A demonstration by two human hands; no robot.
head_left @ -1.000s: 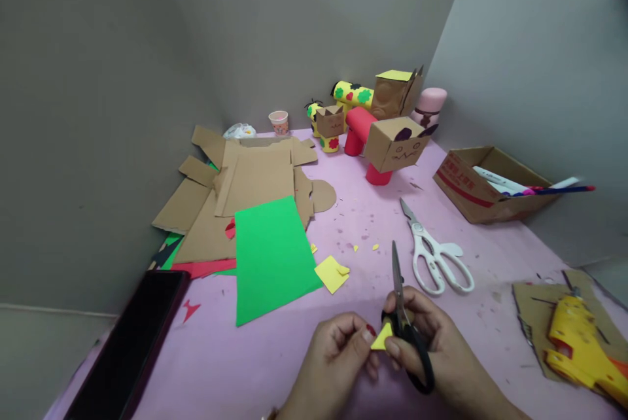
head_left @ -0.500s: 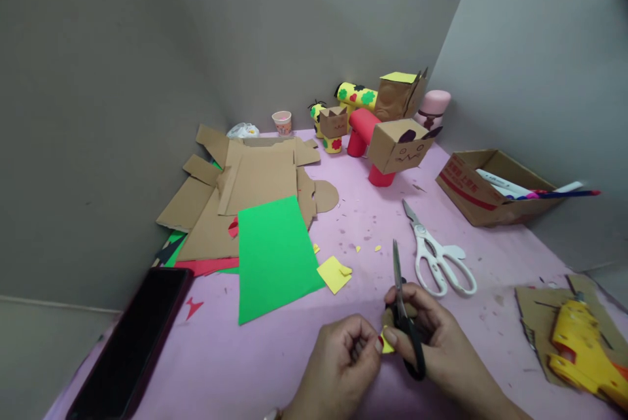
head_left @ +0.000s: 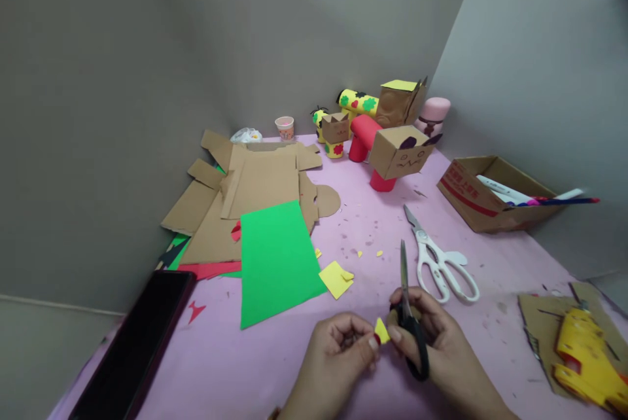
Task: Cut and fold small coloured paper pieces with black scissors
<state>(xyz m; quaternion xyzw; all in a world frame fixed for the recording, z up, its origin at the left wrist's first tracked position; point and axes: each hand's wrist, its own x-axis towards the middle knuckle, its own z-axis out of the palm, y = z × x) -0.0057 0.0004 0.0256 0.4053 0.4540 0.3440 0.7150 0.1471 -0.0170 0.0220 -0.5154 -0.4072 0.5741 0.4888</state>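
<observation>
Since the frame half a second earlier, the small yellow paper scrap (head_left: pixel 381 330) had come away from the blades and stood in plain view. It was held just above the pink table covering (head_left: pixel 255 367), near the front edge. It was pinched at its lower left edge between the thumb and forefinger of my left hand (head_left: pixel 338 354), with the other fingers curled in. My right hand (head_left: pixel 432 348) was closed round the black-handled steel scissors (head_left: pixel 405 302), fingers through the loops. The blades lay pressed together, tips pointing away from me. They sat just right of the scrap and, as far as I could tell, did not touch it.

Assessment: for a clean trim, so small a piece ought to be fed well into the blades rather than to the tips. The left hand should turn the scrap while the scissors stay steady, and the pinching fingertips should keep off the cutting line, since little margin remained.

Surroundings: a larger yellow paper offcut (head_left: pixel 335 278) lay beside a green paper sheet (head_left: pixel 277 263) to the left. White-handled scissors (head_left: pixel 438 260) lay beyond my right hand. Flat brown cardboard pieces (head_left: pixel 255 184) lay farther back. An open cardboard box (head_left: pixel 490 194) holding pens stood at the right. A yellow glue gun (head_left: pixel 583 354) lay at the right edge, and a dark phone (head_left: pixel 137 341) at the left front.
</observation>
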